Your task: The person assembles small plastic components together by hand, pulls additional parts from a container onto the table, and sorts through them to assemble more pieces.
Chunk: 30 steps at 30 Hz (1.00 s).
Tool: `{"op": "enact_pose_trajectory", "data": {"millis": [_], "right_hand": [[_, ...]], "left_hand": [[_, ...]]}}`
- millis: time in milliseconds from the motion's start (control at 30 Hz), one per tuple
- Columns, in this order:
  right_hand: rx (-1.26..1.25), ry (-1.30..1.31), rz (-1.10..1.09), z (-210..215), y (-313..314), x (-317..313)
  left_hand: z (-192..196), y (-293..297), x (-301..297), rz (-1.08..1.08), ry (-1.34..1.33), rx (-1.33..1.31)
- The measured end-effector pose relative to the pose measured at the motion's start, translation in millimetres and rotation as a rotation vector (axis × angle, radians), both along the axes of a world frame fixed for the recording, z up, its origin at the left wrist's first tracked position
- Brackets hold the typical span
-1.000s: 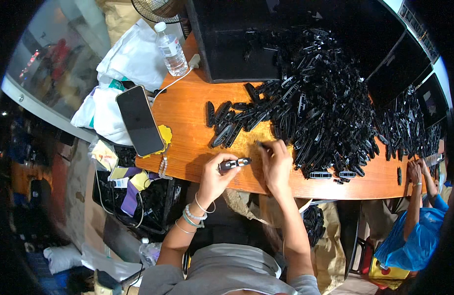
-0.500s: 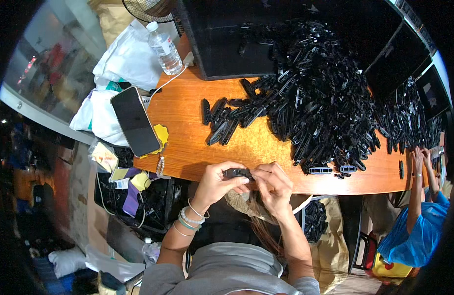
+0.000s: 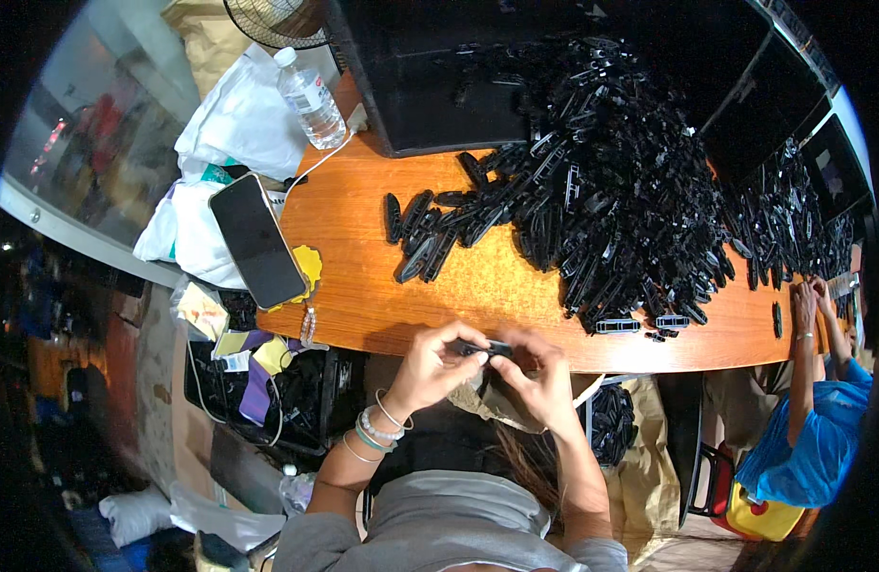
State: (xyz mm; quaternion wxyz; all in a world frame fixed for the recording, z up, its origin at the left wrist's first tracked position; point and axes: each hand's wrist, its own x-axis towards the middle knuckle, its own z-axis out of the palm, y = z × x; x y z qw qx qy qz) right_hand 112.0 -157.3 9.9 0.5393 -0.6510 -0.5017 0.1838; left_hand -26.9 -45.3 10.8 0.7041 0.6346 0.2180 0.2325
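Between both hands, just off the table's near edge, is a small, elongated black plastic part [image 3: 495, 348], mostly covered by fingers. My left hand [image 3: 437, 364], with bracelets on its wrist, pinches one end of it between thumb and fingers. My right hand [image 3: 539, 377] closes on the other end; its fingertips are smeared by motion, with the thumb against the part. Similar black parts lie in a big heap [image 3: 620, 191] on the wooden table beyond my hands. A smaller loose group [image 3: 418, 234] lies at the heap's left.
On the left are a phone [image 3: 258, 240], a yellow cut-out [image 3: 307, 262], a water bottle [image 3: 311, 100] and white bags [image 3: 234, 124]. A crate of black parts [image 3: 306, 400] stands below the table's left edge. A co-worker in a blue garment [image 3: 806, 443] sits at the right, hands by more parts.
My hands have shifted slightly right with the black plastic part, which is now more covered by my fingers. My right fingers are moving. The whole view has shifted slightly.
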Motion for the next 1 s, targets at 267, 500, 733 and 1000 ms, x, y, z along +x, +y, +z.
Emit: {"op": "enact_pose_trajectory", "data": {"millis": [267, 500, 733, 1000], "right_hand": [[-0.405, 0.402, 0.195, 7.5, -50.0, 14.5], [-0.128, -0.217, -0.491, -1.6, -51.8, 39.7], [-0.269, -0.72, -0.834, -16.3, -1.6, 116.4], [-0.307, -0.684, -0.778, -19.4, 24.5, 120.0]], "left_hand": [[-11.1, -8.6, 3.2, -0.278, 0.086, 0.113], [8.7, 65.0, 49.2, 0.268, 0.223, 1.067], [1.4, 111.8, 178.2, 0.018, 0.364, 1.084], [-25.6, 102.7, 184.5, 0.108, 0.305, 1.169]]}}
